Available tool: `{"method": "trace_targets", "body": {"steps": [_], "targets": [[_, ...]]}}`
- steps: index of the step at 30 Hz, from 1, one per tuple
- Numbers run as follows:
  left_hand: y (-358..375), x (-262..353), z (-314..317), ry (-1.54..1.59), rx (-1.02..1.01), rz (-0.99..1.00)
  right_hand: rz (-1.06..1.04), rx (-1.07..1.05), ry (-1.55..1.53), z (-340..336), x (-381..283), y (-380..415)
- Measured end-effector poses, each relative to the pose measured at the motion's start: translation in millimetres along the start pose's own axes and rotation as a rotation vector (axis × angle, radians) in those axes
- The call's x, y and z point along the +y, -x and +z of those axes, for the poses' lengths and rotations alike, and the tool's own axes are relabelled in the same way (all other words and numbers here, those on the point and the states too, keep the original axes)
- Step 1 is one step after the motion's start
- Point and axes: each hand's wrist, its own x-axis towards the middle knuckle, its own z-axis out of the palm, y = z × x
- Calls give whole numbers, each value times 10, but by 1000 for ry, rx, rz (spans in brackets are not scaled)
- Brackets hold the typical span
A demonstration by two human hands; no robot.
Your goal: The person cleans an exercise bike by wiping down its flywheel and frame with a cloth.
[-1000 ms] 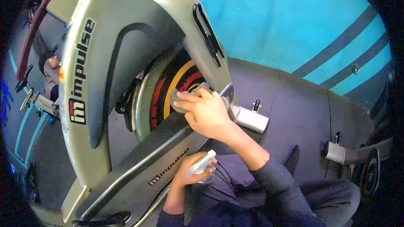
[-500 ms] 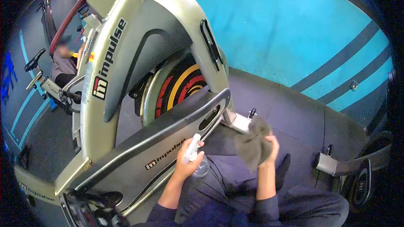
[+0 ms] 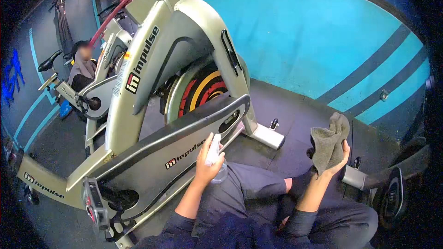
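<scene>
My left hand [image 3: 206, 168] is closed around the white trigger head of a spray bottle [image 3: 219, 175], whose clear body shows below the fingers. It is held over my lap, close to the long grey side cover [image 3: 184, 157] of an exercise bike [image 3: 196, 16]. Off to the right, my right hand [image 3: 339, 162] grips a crumpled grey cloth [image 3: 330, 143], raised above the floor and apart from the bike. The cloth hides part of the fingers. The bike's flywheel [image 3: 203, 93] has red and yellow rings.
A pedal [image 3: 96, 205] juts out at the lower left. The bike's rear foot [image 3: 267, 137] rests on the dark floor [image 3: 295, 110]. Another machine's foot [image 3: 354, 175] stands at right. A person [image 3: 83, 67] sits beside a second bike [image 3: 99, 94] in the left background.
My right hand has carried the cloth rightward, away from the bike's rear foot, which now shows fully. My left hand keeps its hold on the spray bottle. The view has shifted slightly.
</scene>
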Motion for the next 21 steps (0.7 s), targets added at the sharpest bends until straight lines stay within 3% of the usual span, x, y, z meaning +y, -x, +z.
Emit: {"method": "trace_targets", "body": {"steps": [5,8,11,13,14,21], "targets": [[68,-17,-5,-43,-35,30,-13,-107,-32,100,-53,20],[70,1,7,-49,-47,23,-70,-111,178,299,84,64],[75,-62,23,-61,-59,31,13,-151,166,169,80,83],[69,-70,6,0,-71,-32,5,66,149,362,191,142],[68,-50,8,-1,-43,-21,-20,-2,166,504,250,167],[94,-37,-65,2,-99,-23,32,132,240,869,485,311]]}}
